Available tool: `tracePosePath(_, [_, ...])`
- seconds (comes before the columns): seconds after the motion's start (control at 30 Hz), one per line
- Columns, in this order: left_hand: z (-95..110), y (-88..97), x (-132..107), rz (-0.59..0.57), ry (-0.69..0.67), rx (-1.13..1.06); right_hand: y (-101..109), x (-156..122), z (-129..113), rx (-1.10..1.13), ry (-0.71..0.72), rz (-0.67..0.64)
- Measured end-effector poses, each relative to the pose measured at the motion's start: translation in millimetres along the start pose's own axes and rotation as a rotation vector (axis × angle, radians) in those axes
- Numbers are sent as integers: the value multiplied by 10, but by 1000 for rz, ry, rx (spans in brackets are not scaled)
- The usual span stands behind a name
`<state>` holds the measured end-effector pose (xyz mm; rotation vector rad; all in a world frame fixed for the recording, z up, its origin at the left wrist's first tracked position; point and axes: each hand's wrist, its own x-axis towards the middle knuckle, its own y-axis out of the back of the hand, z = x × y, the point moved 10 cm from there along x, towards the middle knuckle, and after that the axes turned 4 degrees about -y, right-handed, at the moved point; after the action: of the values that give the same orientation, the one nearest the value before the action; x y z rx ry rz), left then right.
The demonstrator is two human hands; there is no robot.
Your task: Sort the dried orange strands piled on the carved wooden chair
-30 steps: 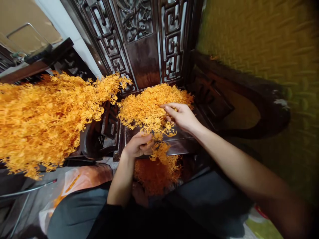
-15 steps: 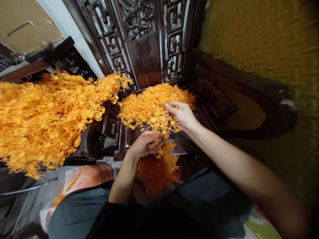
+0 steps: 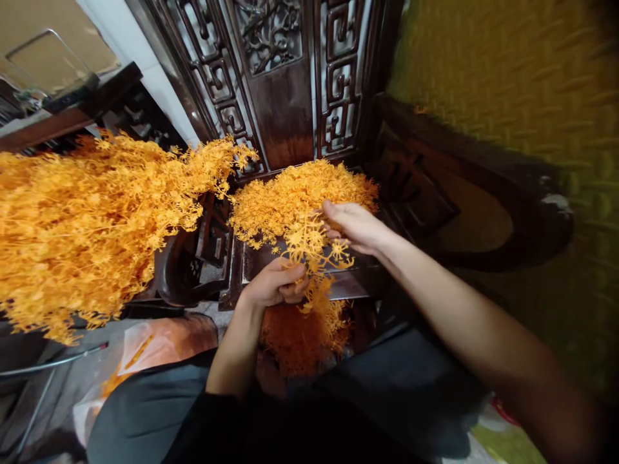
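My left hand (image 3: 275,282) is closed, with the thumb pressed over curled fingers, on a chain of orange plastic flower sprigs (image 3: 309,241). Part of the chain stands up above the fist, and the rest hangs toward an orange heap (image 3: 297,338) between my knees. My right hand (image 3: 355,225) is at the upper right side of these sprigs. Its thumb is stretched out and its fingers are loosely bent and apart; whether they touch a stem is hard to see. Just behind both hands, a pile of loose orange sprigs (image 3: 300,193) lies on the dark wooden seat (image 3: 261,261).
At the left, a big mass of orange sprigs (image 3: 87,225) rests by a carved chair arm (image 3: 171,277). The carved wooden backrest (image 3: 280,116) rises behind the pile. A plastic bag (image 3: 164,345) lies on the floor beside my left knee. A yellow woven-pattern surface (image 3: 507,77) is at the right.
My right hand has shifted slightly right and down, and its fingers have loosened from a pinch. The left hand has dropped a little, still holding the sprigs.
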<state>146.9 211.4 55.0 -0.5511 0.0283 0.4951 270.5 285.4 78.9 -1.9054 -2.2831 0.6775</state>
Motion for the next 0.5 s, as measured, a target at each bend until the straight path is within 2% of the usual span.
tracePosePath(0.2, [-51,-92,23,-54,22,-63,-302,100,259,120,-150,-186])
tracePosePath(0.4, [-65,-94,37,-62,7,-138,-316,132,343,226,-197,-112])
tracePosePath(0.5, [-44,-67,38,-37,-21,-180,-400,132,369,272,-231,-190])
